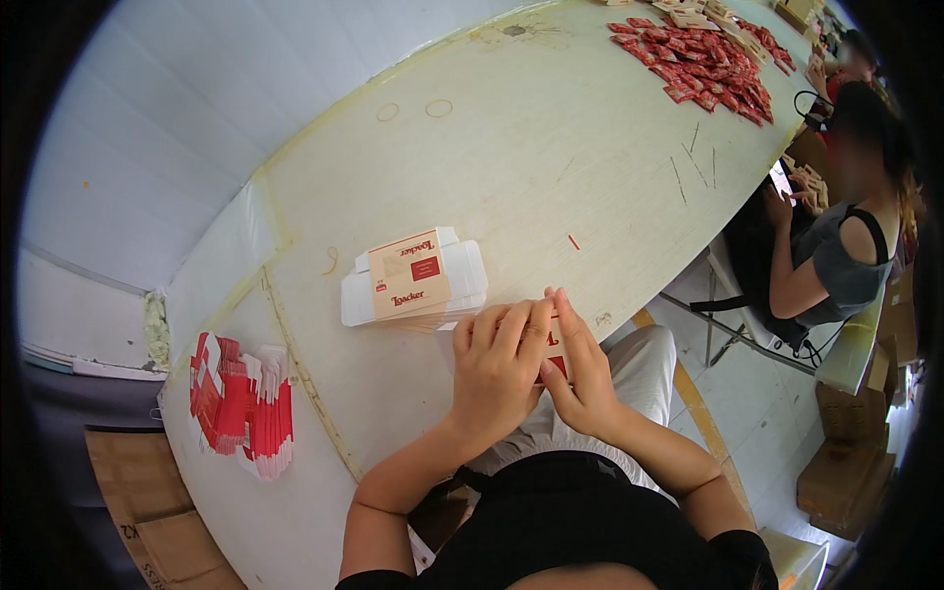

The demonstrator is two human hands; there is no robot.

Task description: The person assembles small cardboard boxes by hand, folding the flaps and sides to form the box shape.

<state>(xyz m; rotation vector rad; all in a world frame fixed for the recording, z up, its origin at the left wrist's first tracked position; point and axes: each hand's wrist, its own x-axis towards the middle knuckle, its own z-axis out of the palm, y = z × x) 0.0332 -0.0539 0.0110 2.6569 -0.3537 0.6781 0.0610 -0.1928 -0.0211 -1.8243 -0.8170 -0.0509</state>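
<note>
At the table's near edge, a beige and white folding carton (554, 362) with red print lies between my two hands, mostly covered by them. My left hand (495, 376) curls over its left side and top, fingers close together. Against its right side presses my right hand (583, 385), with fairly straight fingers and the thumb across the front. Both fingertips meet near the carton's far end. Just beyond my left hand is a fanned stack of flat cartons (413, 280), in the same beige with white flaps.
Red and white flat cartons (241, 403) lie stacked at the left. A heap of red packets (703, 69) covers the far right of the pale table (472, 177). Rubber bands (439, 108) lie farther back. A co-worker (836, 236) sits at the right; brown boxes (846, 462) stand on the floor.
</note>
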